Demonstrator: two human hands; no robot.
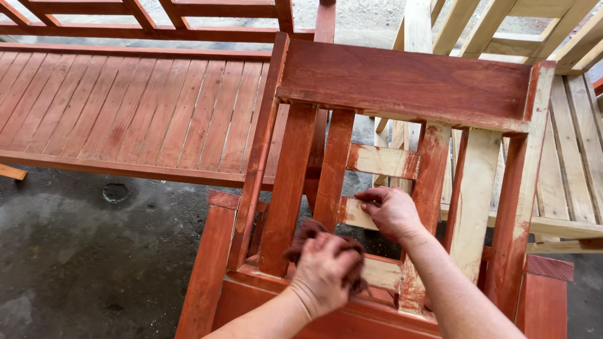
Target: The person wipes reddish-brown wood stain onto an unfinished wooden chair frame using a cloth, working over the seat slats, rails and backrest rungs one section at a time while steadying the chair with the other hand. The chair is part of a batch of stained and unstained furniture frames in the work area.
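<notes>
Left hand (325, 273) is closing around a dark reddish rag (306, 233), pressing it low among the chair back's (402, 81) upright slats, while the right hand (392, 212) is gripping the end of a short pale crosspiece (355, 213) just above and beside it, fingers curled over its edge. Narrow gaps between slats are hemming both hands in, with wider room opening left of them over the wet concrete floor (81, 257). The chair is showing red stain on most parts, patchy bare wood remaining on crosspieces and right-hand slats; a stained bench (125, 113) is sitting beyond.
</notes>
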